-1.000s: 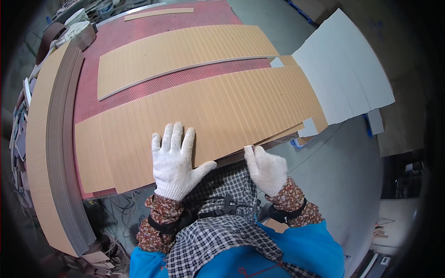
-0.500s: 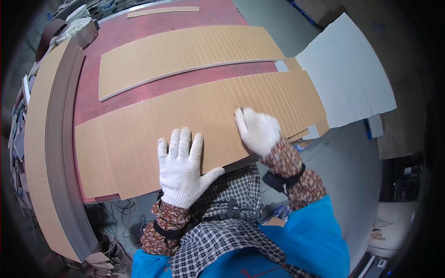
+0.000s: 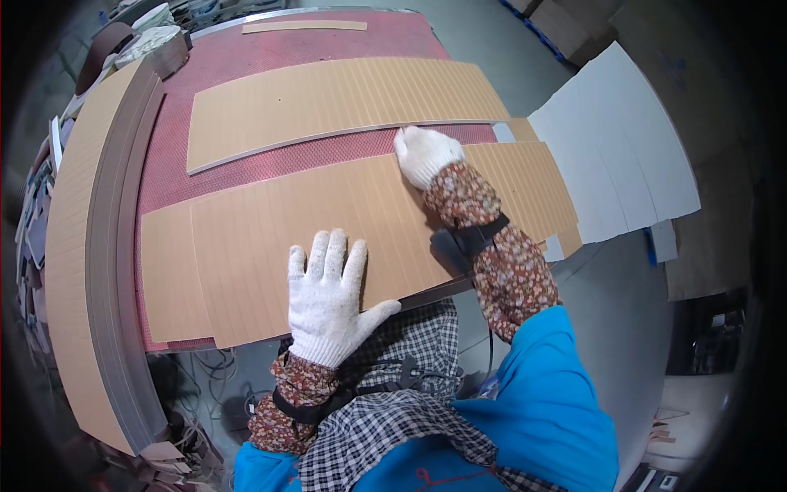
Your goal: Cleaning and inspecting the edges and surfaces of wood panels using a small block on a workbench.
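Observation:
A white knitted glove covers my left hand (image 3: 326, 305), which lies flat with spread fingers on the near edge of a tan wood-grain panel (image 3: 270, 238). My right hand (image 3: 428, 156), gloved alike, is closed at the far edge of that panel, beside the strip of red mesh. Its fingers are curled under, so anything they may hold is hidden. Beyond the strip lies a second tan panel (image 3: 336, 98), apart from the near one. Another tan sheet (image 3: 168, 279) shows under the left end of the near panel.
Red mesh (image 3: 168, 172) covers the tabletop. At left stands a stack of long boards (image 3: 106, 271). White sheets (image 3: 615, 148) extend off the right end. A thin tan strip (image 3: 303, 27) lies at the far edge, and a pale roll (image 3: 156, 51) sits at the far left.
My right hand has moved away from me across the near panel, from its middle to its far edge. My left hand keeps its place on the panel. The view has shifted slightly.

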A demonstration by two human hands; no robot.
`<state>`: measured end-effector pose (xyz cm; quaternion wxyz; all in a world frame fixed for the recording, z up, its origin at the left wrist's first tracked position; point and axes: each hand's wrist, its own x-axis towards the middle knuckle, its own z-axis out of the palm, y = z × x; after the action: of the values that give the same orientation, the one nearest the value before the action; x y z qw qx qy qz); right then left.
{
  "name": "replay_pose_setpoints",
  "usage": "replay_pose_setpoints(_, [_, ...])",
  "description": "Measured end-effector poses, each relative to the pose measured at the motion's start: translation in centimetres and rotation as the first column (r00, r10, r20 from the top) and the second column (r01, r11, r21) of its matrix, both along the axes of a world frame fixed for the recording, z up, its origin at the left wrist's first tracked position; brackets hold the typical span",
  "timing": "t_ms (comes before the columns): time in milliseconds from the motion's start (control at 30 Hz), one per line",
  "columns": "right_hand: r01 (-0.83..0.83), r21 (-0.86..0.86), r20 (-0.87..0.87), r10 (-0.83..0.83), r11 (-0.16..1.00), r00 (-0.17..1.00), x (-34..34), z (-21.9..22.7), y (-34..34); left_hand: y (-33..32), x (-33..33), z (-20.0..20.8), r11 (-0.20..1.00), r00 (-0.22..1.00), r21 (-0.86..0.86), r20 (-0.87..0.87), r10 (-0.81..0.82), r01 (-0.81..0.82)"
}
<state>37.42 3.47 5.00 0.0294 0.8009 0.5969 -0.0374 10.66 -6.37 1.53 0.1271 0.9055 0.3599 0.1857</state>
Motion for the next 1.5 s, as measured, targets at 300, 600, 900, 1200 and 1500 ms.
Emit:
replay_pose_setpoints(300, [0.024,0.183,-0.042,-0.016,0.983,0.999,-2.9,-2.1,-14.5,0.0,0.0,-0.3,1.000,1.000,0.000,-0.001,0.004,-0.004])
replay_pose_setpoints(600, [0.052,-0.025,-0.056,-0.053,0.998,0.997,-6.5,-1.3,-25.5,-0.1,0.0,-0.4,1.000,0.999,0.010,-0.031,0.007,-0.007])
replay_pose_setpoints(900, [-0.162,0.149,0.010,0.163,0.975,0.987,-6.8,-1.5,-24.6,0.0,0.1,-0.3,1.000,1.000,0.021,-0.023,0.004,-0.003])
replay_pose_setpoints(1200, [-0.030,0.189,-0.112,0.052,0.981,0.992,-5.5,-2.0,-19.5,0.2,0.0,0.1,1.000,1.000,0.010,-0.023,0.007,-0.006])
replay_pose_setpoints(1500, [-0.012,0.157,-0.039,0.018,0.988,0.999,-1.6,-2.7,-4.7,0.1,0.0,0.1,1.000,1.000,0.013,-0.005,-0.009,0.009])
